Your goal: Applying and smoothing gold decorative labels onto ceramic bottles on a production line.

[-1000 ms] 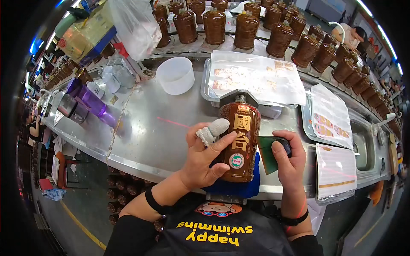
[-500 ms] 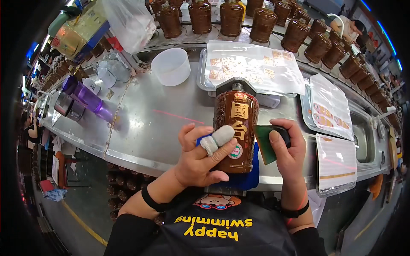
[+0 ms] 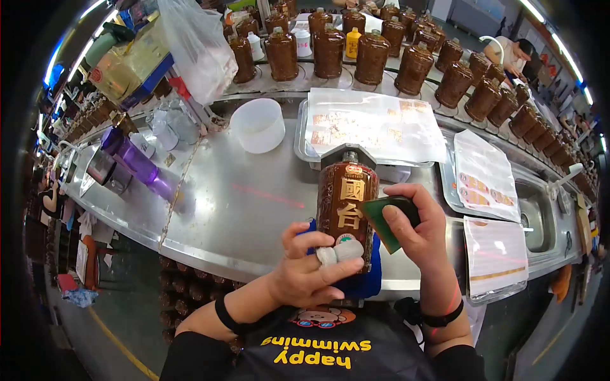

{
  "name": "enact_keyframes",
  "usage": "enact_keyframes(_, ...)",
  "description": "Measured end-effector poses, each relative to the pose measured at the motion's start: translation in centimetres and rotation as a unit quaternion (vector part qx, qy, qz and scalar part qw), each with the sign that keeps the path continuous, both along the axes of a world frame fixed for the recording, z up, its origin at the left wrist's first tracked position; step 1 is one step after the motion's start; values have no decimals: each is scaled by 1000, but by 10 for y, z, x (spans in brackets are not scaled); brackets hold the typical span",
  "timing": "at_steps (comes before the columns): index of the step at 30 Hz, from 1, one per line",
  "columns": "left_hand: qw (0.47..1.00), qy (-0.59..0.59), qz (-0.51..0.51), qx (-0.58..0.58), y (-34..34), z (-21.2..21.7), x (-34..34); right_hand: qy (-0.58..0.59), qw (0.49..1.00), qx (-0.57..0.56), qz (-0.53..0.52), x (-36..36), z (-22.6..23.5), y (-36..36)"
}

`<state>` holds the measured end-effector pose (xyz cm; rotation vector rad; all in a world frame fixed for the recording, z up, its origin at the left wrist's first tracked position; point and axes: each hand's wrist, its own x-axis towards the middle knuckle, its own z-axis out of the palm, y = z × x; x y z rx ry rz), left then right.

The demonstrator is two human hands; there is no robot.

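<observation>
A brown bottle (image 3: pixel 330 190) with raised gold characters lies tilted in front of me, its neck by a dark angular rest (image 3: pixel 365 152). Blue cloth (image 3: pixel 375 273) shows beneath it. Across the bottle's lower front, over a small round green-and-white label (image 3: pixel 345 239), reaches my left hand (image 3: pixel 308 270). Its fingers are spread, and one wears a whitish fabric cover (image 3: pixel 346 251). My right hand (image 3: pixel 419 225) grips a flat green scraper (image 3: pixel 381 216) with a black handle, the blade's edge against or very near the bottle's right side; actual contact is unclear.
Trays with label sheets (image 3: pixel 375 136) lie behind and to the right, near a sink (image 3: pixel 540 219). A white tub (image 3: pixel 257 127) and a purple bottle (image 3: pixel 136 159) stand left. Brown bottles (image 3: pixel 283 57) line the far conveyor. A person (image 3: pixel 508 57) sits at far right.
My left hand has slid down the bottle, its covered finger now lower. The scraper has come left, closer to the bottle's face. The whole view has shifted, showing more of the far row.
</observation>
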<state>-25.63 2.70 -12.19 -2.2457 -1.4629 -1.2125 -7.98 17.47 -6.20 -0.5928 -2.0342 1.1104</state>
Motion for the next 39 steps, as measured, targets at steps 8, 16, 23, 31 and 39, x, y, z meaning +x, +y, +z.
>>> enact_keyframes(8,1000,14,19,-17,39,14,-32,79,991,-95,-56,-3,-16,1)
enact_keyframes(16,997,70,-12,-32,40,22,-40,93,964,-247,-34,-10,-35,8)
enact_keyframes(23,991,116,-58,-30,55,34,-37,99,973,-206,-32,-10,-45,7)
enact_keyframes(31,999,9,-20,-30,62,29,-53,67,980,-183,-37,-7,-48,9)
enact_keyframes(39,999,-8,-34,-35,87,36,-56,61,982,-173,-34,-7,-46,9)
